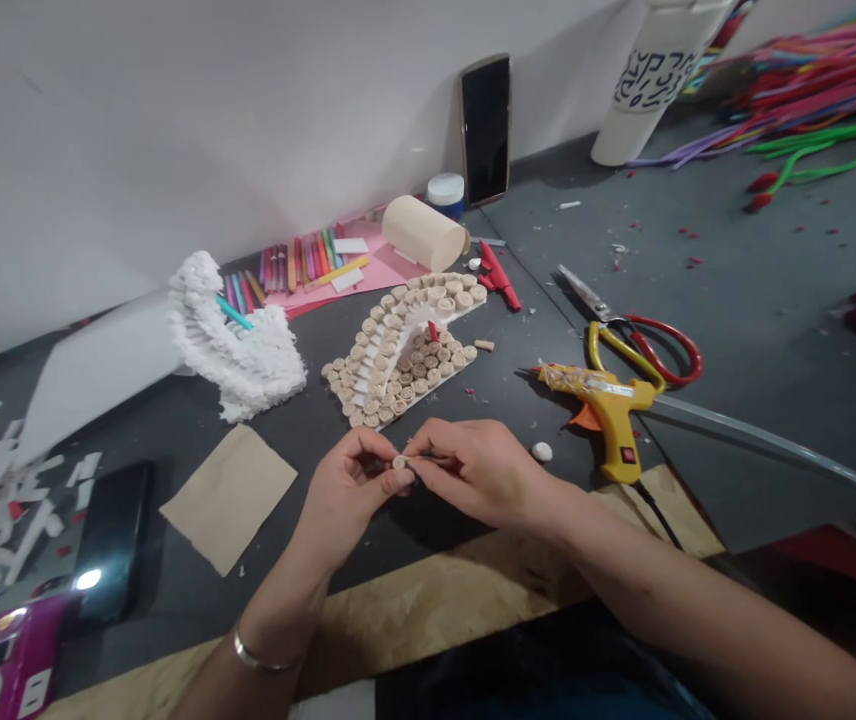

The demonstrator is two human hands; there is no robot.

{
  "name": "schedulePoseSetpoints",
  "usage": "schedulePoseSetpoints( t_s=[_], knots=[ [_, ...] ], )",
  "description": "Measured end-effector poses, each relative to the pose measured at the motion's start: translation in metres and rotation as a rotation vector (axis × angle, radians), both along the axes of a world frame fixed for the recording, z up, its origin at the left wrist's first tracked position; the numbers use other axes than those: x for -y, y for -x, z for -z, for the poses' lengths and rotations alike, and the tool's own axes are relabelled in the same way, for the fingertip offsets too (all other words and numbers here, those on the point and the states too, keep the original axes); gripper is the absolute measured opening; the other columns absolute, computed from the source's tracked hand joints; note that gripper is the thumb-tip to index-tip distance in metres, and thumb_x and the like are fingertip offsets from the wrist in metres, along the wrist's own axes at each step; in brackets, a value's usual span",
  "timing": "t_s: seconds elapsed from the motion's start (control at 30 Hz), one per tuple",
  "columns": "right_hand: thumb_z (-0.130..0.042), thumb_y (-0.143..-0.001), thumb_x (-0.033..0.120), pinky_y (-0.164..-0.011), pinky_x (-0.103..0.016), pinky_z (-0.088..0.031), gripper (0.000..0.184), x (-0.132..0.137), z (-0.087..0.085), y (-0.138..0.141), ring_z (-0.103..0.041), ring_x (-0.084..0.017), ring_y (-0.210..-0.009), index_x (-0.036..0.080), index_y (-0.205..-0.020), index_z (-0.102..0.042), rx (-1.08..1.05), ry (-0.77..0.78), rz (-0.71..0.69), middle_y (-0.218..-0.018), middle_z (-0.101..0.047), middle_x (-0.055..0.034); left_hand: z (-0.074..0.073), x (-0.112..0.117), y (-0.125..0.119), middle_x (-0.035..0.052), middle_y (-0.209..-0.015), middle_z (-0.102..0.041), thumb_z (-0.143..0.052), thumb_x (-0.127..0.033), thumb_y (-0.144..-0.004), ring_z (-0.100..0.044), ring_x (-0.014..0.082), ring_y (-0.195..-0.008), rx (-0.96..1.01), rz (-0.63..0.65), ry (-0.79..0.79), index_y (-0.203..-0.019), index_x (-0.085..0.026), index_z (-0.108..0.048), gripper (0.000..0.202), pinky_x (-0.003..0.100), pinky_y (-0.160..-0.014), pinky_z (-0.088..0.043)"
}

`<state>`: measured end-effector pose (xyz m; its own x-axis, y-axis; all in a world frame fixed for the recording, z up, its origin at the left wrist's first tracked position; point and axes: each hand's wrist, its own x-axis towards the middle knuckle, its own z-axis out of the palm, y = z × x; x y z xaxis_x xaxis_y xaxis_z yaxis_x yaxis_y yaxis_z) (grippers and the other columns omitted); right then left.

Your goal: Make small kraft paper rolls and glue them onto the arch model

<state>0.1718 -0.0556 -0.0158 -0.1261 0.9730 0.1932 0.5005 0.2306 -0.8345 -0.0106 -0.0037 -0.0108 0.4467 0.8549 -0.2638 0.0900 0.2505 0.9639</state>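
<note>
Between the fingertips of my left hand [349,482] is a small beige paper coil [399,462], pinched with its spiral end showing. My right hand [484,468] pinches beside it, closed on what looks like the loose strip of the same coil, mostly covered by the fingers. Just beyond both hands stands a curved white model [368,382] covered with many beige paper coils, with a small red piece inside. A square of brown paper [229,498] lies left of my left hand. One loose paper roll [483,345] rests right of the model.
Right of my hands lie a yellow glue gun [615,420] and scissors [649,345]. A fluffy white model [259,365] stands left. Behind are crayons [308,260], a cardboard tube [420,232], a propped phone [486,130] and a tumbler [645,90]. Paper scraps [8,510] lie far left.
</note>
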Motion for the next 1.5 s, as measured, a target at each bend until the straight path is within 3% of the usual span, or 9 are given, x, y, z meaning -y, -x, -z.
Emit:
schedulePoseSetpoints(
  t_s=[0.17, 0.27, 0.47, 0.67, 0.93, 1.27, 1.4, 1.5],
  knots=[
    [-0.053, -0.092, 0.029, -0.057, -0.022, -0.034, 0.014, 0.0, 0.003, 0.0, -0.055, -0.01, -0.058, 0.02, -0.088, -0.062, 0.006, -0.011, 0.02, -0.072, -0.067, 0.002, 0.001, 0.0, -0.003, 0.0029, -0.085, -0.072, -0.083, -0.028, -0.067, -0.066, 0.0141, -0.079, -0.068, -0.004, -0.059, -0.093, -0.018, -0.075, 0.029, 0.022, -0.073, -0.054],
    [-0.055, -0.092, 0.03, -0.056, -0.022, -0.034, 0.012, -0.001, 0.003, 0.0, -0.053, -0.01, -0.056, 0.02, -0.087, -0.06, 0.016, 0.021, 0.063, -0.072, -0.067, 0.0022, 0.001, 0.001, -0.003, 0.002, -0.083, -0.071, -0.081, -0.028, -0.071, -0.065, 0.0127, -0.072, -0.076, -0.032, -0.124, -0.086, -0.02, -0.078, 0.017, 0.022, -0.068, -0.053],
    [-0.057, -0.089, 0.029, -0.06, -0.023, -0.038, 0.01, -0.001, -0.003, -0.002, -0.056, -0.012, -0.064, 0.02, -0.095, -0.055, -0.033, 0.064, 0.034, -0.077, -0.065, 0.0009, 0.001, -0.001, -0.001, 0.0013, -0.08, -0.07, -0.079, -0.029, -0.075, -0.062, 0.0114, -0.067, -0.046, -0.026, -0.112, -0.089, -0.022, -0.079, 0.015, 0.021, -0.065, -0.052],
    [-0.048, -0.094, 0.024, -0.064, -0.024, -0.04, 0.008, -0.002, -0.002, -0.004, -0.056, -0.012, -0.068, 0.02, -0.096, -0.055, -0.053, 0.07, 0.024, -0.083, -0.064, -0.0005, 0.002, -0.003, 0.003, -0.0004, -0.08, -0.071, -0.079, -0.03, -0.075, -0.062, 0.0083, -0.062, -0.09, -0.009, -0.056, -0.088, -0.022, -0.078, 0.016, 0.018, -0.062, -0.05],
    [-0.048, -0.096, 0.023, -0.066, -0.025, -0.039, 0.01, -0.002, 0.006, -0.001, -0.053, -0.014, -0.073, 0.02, -0.088, -0.053, -0.016, -0.082, -0.063, -0.079, -0.061, -0.0006, 0.0, 0.0, 0.002, -0.0021, -0.071, -0.068, -0.084, -0.028, -0.067, -0.061, 0.0089, -0.062, -0.063, -0.065, 0.021, -0.078, -0.017, -0.071, 0.02, 0.019, -0.062, -0.051],
    [-0.051, -0.096, 0.025, -0.065, -0.024, -0.039, 0.013, -0.003, 0.007, -0.001, -0.052, -0.014, -0.072, 0.018, -0.087, -0.056, -0.033, -0.115, -0.153, -0.078, -0.06, -0.0021, -0.001, -0.001, 0.004, -0.0056, -0.066, -0.055, -0.087, -0.024, -0.061, -0.05, 0.0075, -0.063, -0.004, 0.091, -0.012, -0.07, -0.017, -0.057, 0.032, 0.016, -0.057, -0.04],
    [-0.055, -0.096, 0.026, -0.062, -0.022, -0.038, 0.015, -0.002, 0.004, 0.0, -0.052, -0.012, -0.068, 0.019, -0.082, -0.056, -0.071, -0.052, -0.133, -0.075, -0.059, 0.0003, 0.0, -0.001, 0.004, -0.0058, -0.065, -0.051, -0.088, -0.028, -0.061, -0.047, 0.0078, -0.062, -0.037, 0.103, -0.064, -0.069, -0.017, -0.056, 0.034, 0.017, -0.056, -0.038],
    [-0.057, -0.095, 0.027, -0.062, -0.021, -0.038, 0.014, -0.001, 0.001, 0.0, -0.054, -0.011, -0.069, 0.019, -0.084, -0.057, -0.13, -0.02, -0.075, -0.076, -0.061, 0.0017, -0.004, 0.0, 0.003, -0.0039, -0.069, -0.056, -0.086, -0.033, -0.064, -0.052, 0.0095, -0.065, -0.044, 0.088, -0.113, -0.076, -0.018, -0.061, 0.031, 0.018, -0.06, -0.043]
  ],
)
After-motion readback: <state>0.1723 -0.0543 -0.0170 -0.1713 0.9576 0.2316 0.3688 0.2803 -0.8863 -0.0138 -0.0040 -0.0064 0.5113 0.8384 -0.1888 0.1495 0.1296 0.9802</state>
